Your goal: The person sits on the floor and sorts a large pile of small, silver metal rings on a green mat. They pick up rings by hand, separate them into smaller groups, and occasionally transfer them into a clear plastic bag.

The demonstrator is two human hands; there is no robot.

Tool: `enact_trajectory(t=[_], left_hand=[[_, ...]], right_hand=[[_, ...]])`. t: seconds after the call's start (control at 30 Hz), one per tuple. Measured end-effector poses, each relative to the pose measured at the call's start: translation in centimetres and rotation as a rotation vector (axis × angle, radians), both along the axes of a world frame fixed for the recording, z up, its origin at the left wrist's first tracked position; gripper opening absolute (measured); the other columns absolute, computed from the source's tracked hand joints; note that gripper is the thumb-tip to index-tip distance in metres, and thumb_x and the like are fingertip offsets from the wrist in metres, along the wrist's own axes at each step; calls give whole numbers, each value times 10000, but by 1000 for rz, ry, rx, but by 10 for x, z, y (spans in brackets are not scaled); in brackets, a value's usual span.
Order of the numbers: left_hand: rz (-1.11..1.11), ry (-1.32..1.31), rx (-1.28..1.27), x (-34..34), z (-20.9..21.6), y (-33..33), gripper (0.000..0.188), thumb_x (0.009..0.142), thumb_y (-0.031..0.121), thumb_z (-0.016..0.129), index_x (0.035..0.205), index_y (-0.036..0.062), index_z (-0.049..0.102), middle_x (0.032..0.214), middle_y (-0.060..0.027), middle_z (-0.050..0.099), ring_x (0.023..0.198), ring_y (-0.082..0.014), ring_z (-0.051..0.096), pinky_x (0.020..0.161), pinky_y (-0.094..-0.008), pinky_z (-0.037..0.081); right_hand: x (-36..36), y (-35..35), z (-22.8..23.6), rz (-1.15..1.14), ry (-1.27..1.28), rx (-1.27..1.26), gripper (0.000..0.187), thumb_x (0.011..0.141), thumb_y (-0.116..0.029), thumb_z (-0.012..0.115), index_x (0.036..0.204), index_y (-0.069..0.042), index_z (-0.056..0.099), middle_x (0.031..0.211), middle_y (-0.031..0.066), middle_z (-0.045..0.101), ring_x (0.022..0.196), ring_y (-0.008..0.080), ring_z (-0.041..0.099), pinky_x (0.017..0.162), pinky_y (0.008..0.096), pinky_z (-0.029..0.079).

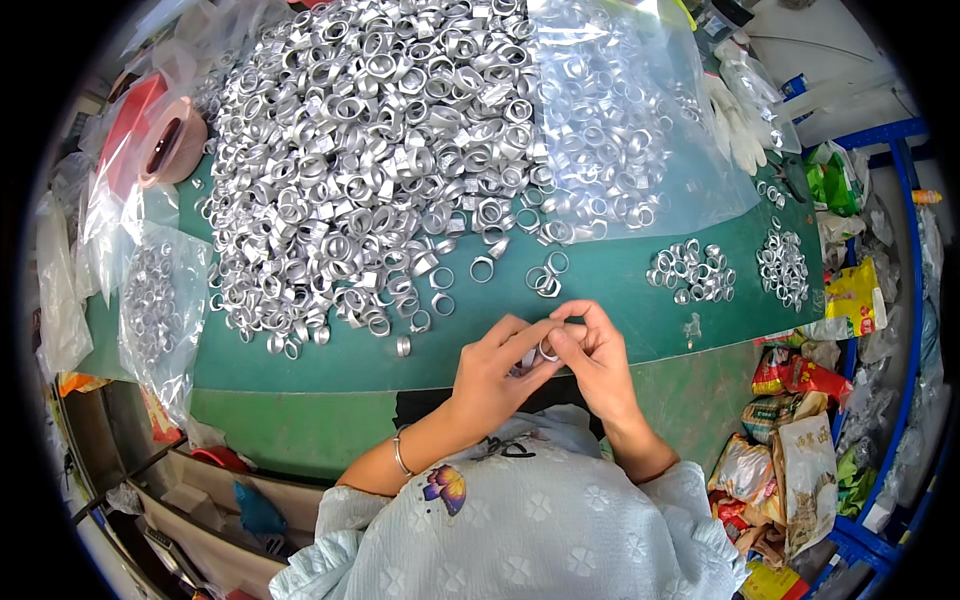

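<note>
Close together at the table's near edge, both my hands are closed on a small silver metal ring (pixel 547 350). My left hand (pixel 495 372) wraps round it from one side; more silvery metal shows under its fingers, but I cannot make out how many pieces. With thumb and fingertips pinched, my right hand (pixel 597 362) touches the ring's other side. A few loose rings (pixel 545 282) lie just beyond my fingers. Farther off spreads a large heap of silver rings (pixel 360 150), many with a flat, nut-like face.
Clear plastic sheeting (pixel 690 205) covers part of the heap. Two small ring piles, a nearer one (pixel 692 272) and another (pixel 783 268), sit at right on the green table (pixel 300 372). A filled clear bag (pixel 150 310) and pink basket (pixel 185 150) stand left. Blue shelving (pixel 905 400) rises right.
</note>
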State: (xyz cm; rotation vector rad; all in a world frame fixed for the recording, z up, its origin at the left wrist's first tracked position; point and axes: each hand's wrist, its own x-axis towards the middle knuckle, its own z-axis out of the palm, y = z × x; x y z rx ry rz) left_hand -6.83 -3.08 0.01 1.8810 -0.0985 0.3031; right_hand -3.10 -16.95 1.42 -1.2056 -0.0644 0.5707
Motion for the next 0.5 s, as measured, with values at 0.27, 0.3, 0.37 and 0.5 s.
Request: enact_trajectory(t=[0.27,0.3,0.37,0.5], left_hand=[[-251,666,-1394,-1,1,21,190,852,119,554,930,-52,581,812,-128,585,458,-111,464,346,-200,312],[-222,674,-1382,0,6,20,205,859,146,550,958,-32,575,838,-128,577,546,-129,510,355,-191,331],[-166,652,-1417,-3,0,18,217,850,123,565,1013,-20,564,871,-116,581,632,-128,536,372,-189,355],[-3,611,-1332,-5,0,13,289,828,59,588,1109,10,539,919,-90,590,750,-117,557,408,-186,397]], right_hand=[[58,-3,-13,38,-1038,-949,161,761,9,614,917,-31,615,894,94,560,753,219,542,639,320,434],[60,-3,-19,26,-1037,-960,140,744,10,619,880,-23,613,955,95,524,819,269,507,689,365,430],[58,-6,-19,-44,-1041,-955,135,750,7,617,881,-20,603,948,93,531,800,269,506,688,369,430],[52,-9,-23,-172,-979,-895,82,771,15,597,847,-6,576,966,108,547,810,233,520,681,329,427]])
